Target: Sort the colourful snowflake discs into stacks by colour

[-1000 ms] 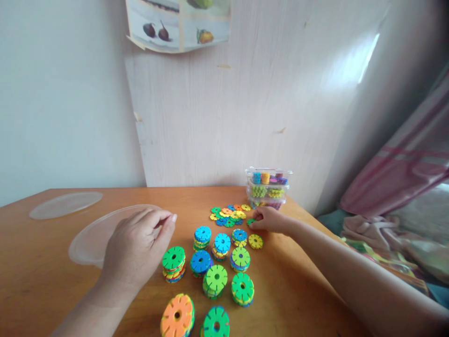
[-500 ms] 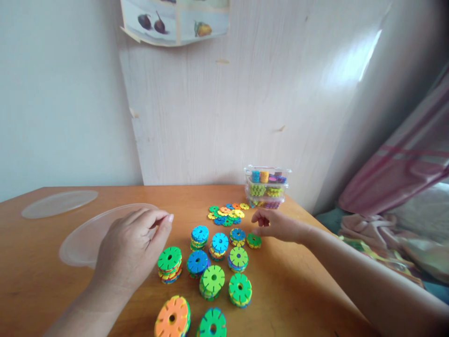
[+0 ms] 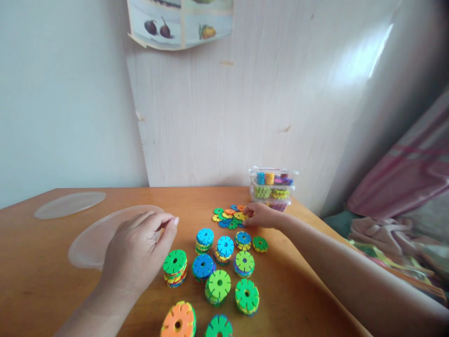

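My left hand (image 3: 138, 250) rests on the orange table (image 3: 45, 276), fingers curled with the thumb against the fingertips, beside a green-topped stack of notched plastic discs (image 3: 174, 267). Nothing shows in it. Several such stacks (image 3: 224, 264) stand in rows in front of me. My right hand (image 3: 261, 216) reaches to the far side of them, its fingers pinched at the right edge of a loose pile of small coloured discs (image 3: 226, 217). A small green-topped stack (image 3: 260, 244) lies just below that hand.
Stacked clear boxes of coloured pieces (image 3: 273, 189) stand at the back right by the wall. Two clear round lids (image 3: 89, 238) (image 3: 70, 204) lie on the left. The table's right edge drops to pink bedding (image 3: 396, 220). A fruit poster (image 3: 180, 23) hangs above.
My right hand carried a green disc from the pile, laid it on the small yellow stack, then went back to the pile. My left hand stayed where it was.
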The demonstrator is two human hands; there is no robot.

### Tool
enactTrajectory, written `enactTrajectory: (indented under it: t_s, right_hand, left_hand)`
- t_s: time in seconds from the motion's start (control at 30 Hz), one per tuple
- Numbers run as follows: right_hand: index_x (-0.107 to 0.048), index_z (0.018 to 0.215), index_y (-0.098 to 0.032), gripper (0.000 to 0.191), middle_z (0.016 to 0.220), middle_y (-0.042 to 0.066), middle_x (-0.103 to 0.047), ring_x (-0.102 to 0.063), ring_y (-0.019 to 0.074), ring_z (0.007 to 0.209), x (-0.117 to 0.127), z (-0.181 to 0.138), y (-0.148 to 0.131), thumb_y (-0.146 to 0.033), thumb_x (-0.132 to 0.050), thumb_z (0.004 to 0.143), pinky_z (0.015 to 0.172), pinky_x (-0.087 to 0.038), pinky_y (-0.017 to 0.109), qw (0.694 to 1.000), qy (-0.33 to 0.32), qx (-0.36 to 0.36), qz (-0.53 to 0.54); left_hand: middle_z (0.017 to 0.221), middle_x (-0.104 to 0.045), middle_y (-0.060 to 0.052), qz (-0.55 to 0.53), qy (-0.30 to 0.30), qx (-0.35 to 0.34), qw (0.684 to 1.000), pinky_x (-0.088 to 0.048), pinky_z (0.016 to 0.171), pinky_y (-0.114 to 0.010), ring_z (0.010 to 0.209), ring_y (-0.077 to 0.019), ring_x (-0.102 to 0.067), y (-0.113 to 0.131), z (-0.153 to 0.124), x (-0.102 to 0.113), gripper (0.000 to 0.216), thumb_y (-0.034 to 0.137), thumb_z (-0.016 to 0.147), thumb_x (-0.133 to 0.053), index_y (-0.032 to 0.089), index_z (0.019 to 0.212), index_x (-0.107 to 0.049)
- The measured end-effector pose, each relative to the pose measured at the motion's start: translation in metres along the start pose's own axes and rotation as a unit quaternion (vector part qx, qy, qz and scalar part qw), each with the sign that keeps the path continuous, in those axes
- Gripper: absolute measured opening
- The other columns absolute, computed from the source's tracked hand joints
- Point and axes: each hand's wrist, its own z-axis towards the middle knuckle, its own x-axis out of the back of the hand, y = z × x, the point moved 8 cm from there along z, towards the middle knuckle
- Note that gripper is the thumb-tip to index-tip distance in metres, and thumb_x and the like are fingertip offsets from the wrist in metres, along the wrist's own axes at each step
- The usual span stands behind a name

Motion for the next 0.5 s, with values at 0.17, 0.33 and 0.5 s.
enactTrajectory:
  t_s: [0.17, 0.33, 0.5]
  right_hand:
    - [-0.068, 0.098, -0.017, 0.039, 0.093, 0.005, -0.071, -0.061, 0.0185, 0.077, 0.011, -0.016, 0.004, -0.035, -0.083, 0.068, 0.061, -0.042, 0.027, 1.000, 0.009, -0.009, -0.005]
    - [-0.066, 0.098, -0.018, 0.039, 0.094, 0.005, -0.068, -0.059, 0.0188, 0.080, 0.019, -0.050, -0.001, -0.040, -0.082, 0.070, 0.064, -0.042, 0.027, 0.999, -0.029, 0.024, 0.017]
    - [-0.065, 0.100, -0.020, 0.041, 0.093, 0.004, -0.067, -0.058, 0.0179, 0.078, 0.013, -0.079, -0.009, -0.042, -0.082, 0.070, 0.064, -0.042, 0.028, 0.997, -0.067, 0.045, -0.009]
  left_hand:
    - [0.088, -0.071, -0.001, 0.002, 0.005, 0.001, 1.000, -0.045, 0.081, -0.036, 0.087, -0.0215, -0.065, 0.002, 0.000, 0.002, 0.020, 0.038, 0.098, -0.053, 0.024, 0.088, -0.063]
    - [0.088, -0.071, -0.002, -0.006, 0.006, -0.004, 1.000, -0.045, 0.084, -0.036, 0.088, -0.0220, -0.065, 0.004, 0.000, 0.004, 0.021, 0.038, 0.099, -0.052, 0.024, 0.087, -0.062]
    - [0.089, -0.071, -0.002, -0.001, 0.001, -0.003, 1.000, -0.045, 0.082, -0.036, 0.089, -0.0223, -0.066, 0.004, 0.000, 0.004, 0.022, 0.040, 0.099, -0.052, 0.024, 0.088, -0.063]
